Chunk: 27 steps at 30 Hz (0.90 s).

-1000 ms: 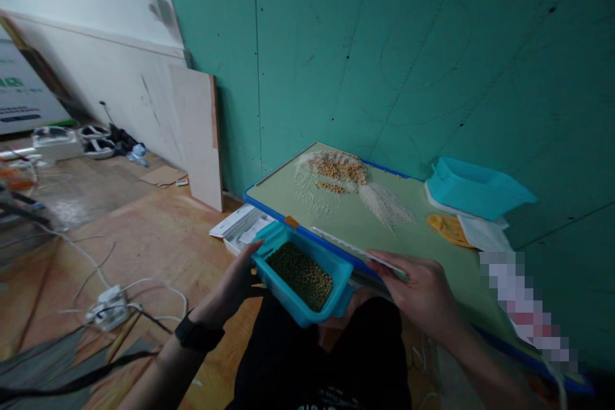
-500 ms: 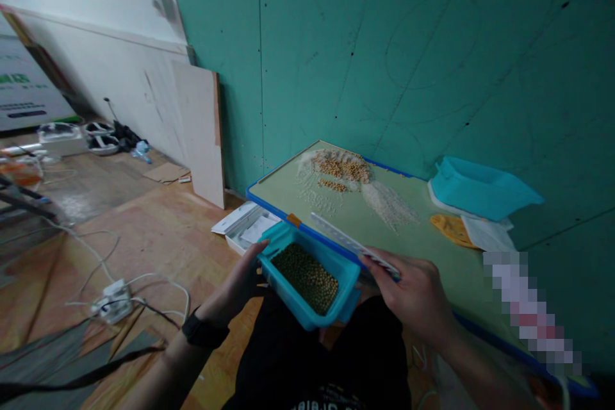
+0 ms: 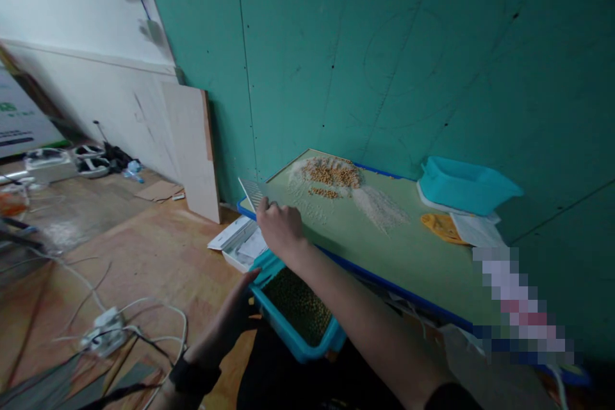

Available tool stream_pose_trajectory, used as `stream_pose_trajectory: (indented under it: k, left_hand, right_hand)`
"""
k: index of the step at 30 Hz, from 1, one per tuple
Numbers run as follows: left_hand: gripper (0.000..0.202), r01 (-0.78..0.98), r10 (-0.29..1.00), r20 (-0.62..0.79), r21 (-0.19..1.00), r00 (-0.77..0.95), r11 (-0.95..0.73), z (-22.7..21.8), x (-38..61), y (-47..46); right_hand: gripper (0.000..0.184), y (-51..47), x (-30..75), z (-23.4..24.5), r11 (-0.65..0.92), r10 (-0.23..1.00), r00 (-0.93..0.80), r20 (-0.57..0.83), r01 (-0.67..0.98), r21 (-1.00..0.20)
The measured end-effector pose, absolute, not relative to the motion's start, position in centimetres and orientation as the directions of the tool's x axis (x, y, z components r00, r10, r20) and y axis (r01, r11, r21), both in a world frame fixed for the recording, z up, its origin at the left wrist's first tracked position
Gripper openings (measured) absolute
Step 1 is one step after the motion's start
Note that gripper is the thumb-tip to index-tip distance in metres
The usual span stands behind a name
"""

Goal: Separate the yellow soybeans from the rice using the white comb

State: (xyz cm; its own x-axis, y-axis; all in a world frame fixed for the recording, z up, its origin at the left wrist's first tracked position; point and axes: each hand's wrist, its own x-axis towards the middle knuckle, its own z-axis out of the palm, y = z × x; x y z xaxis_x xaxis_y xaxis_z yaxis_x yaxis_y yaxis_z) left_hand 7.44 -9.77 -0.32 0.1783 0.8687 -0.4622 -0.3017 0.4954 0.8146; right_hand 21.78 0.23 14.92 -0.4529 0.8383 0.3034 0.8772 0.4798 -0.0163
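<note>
the left hand [image 3: 235, 314] is clamped on the left end of the tub [image 3: 283, 331], thumb at the rim and fingers against the outer wall. the tub sits off the surface [image 3: 413, 269], just outside its near edge and above the person's lap; whether it rests on the legs cannot be determined. green and tan beans [image 3: 288, 291] lie inside the tub. the right hand [image 3: 280, 224] is closed on one end of the white strip [image 3: 251, 192]. the strip is slotted, tilted, and positioned above the near left corner of the surface. the right forearm crosses over the tub and covers part of its rim. toward the far left corner, loose tan beans [image 3: 334, 174] lie on and among white grains [image 3: 379, 205], which spread toward the middle of the surface. the blue bin [image 3: 466, 187] stands at the far edge, right of the grains. the yellow cloth [image 3: 442, 229] and the white cloth [image 3: 475, 228] lie on the near side of the bin, adjoining each other. below the near left corner, the open box [image 3: 235, 259] lies off the surface.
</note>
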Motion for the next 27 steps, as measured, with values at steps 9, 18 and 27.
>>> stream_pose_trajectory:
  k: [9, 18, 27]
  left_hand:
    - [0.081, -0.346, 0.834, -0.525, 0.761, 0.17, 0.55, -1.4, 8.0, -10.2]
    - [0.06, -0.342, 0.841, -0.503, 0.769, 0.198, 0.54, -1.3, 8.0, -10.5]
    - [0.072, -0.376, 0.834, -0.524, 0.748, 0.173, 0.548, -1.0, 8.5, -10.2]
  right_hand:
    - [0.041, -1.9, 22.7, 15.4, 0.39, 0.889, -0.375, 0.264, 0.921, -0.004]
    - [0.033, -6.3, 29.4, 16.0, 0.261, 0.943, -0.26, 0.206, 0.965, 0.023]
    - [0.044, -7.3, 35.6, 15.9, 0.088, 0.98, -0.11, 0.166, 0.987, 0.136]
